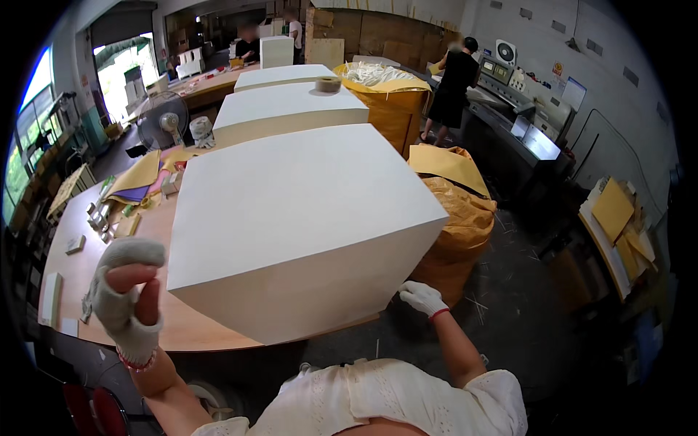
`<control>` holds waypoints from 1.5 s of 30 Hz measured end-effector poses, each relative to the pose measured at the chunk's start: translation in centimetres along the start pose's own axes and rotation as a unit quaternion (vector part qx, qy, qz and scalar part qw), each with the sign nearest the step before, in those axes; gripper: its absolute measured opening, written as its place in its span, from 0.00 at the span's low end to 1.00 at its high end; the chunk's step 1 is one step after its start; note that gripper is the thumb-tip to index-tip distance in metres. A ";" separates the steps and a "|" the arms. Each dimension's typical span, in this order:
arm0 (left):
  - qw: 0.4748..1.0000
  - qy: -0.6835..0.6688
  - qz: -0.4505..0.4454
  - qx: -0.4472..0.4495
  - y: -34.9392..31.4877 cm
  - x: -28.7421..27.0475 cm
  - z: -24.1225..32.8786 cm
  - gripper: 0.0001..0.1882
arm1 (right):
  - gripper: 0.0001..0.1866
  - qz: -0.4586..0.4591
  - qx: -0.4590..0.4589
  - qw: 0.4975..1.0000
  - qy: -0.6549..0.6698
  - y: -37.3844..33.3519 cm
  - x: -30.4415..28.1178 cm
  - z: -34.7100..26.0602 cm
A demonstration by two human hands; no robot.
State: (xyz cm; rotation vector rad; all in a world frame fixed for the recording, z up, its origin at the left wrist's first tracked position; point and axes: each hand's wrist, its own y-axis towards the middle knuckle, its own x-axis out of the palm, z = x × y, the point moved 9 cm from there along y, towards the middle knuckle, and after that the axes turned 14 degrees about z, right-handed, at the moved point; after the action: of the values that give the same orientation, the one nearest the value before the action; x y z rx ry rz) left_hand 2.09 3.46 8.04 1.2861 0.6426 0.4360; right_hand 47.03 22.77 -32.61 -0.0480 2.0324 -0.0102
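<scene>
Workshop floor, grey wall to the right, a standing fan (161,120) to the left; I am noting one person at a wooden counter (193,330). Large white block (298,211) on the counter, its near lower edge at or close to the counter's rim; two more blocks behind it, a tape roll (327,85) on the nearer of these. Orange sack (462,232) beside the block's right side.

Left hand (123,291), gloved with some digits bare: raised just beside the block's near left corner, loosely curled, narrow gap, nothing seen in it. Right hand (424,296), white glove: low by the near right corner; whether it grips or only touches, cannot tell.

Handling, judged: bulky, probably stiff-faced; weight unclear, since solid or hollow cannot be told. Smooth faces may slip under knit gloves; corners likely dent first. Best hold: both hands low on opposite sides, under the bottom edge.

Markings: none visible on the block's top or near face. Wall sign (558,69) at the far right: print too small to read
</scene>
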 end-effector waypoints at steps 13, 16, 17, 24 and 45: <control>0.940 0.092 -0.327 0.017 2.4 27.2 8.6 0.13 | 0.15 0.161 -0.069 0.916 0.360 -4.9 -12.4 -2.5; 0.910 0.144 -0.386 -0.044 1.6 28.3 7.2 0.14 | 0.14 0.150 -0.060 0.901 0.402 -5.7 -12.4 -2.3; 0.907 0.141 -0.394 -0.047 1.5 28.3 7.3 0.14 | 0.14 0.157 -0.069 0.893 0.417 -5.9 -12.4 -2.3; 0.905 0.075 -0.407 -0.095 2.0 28.7 7.1 0.10 | 0.13 0.144 -0.069 0.884 0.439 -6.2 -13.0 -4.1; 0.907 0.065 -0.395 -0.130 1.9 28.7 6.1 0.11 | 0.13 0.143 -0.092 0.882 0.439 -6.4 -13.6 -5.6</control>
State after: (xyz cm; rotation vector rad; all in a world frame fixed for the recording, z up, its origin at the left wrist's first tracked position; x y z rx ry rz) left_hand 27.80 17.50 5.15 0.6573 1.1109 -0.0712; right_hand 48.29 16.83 -17.75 0.1704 2.9267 0.4183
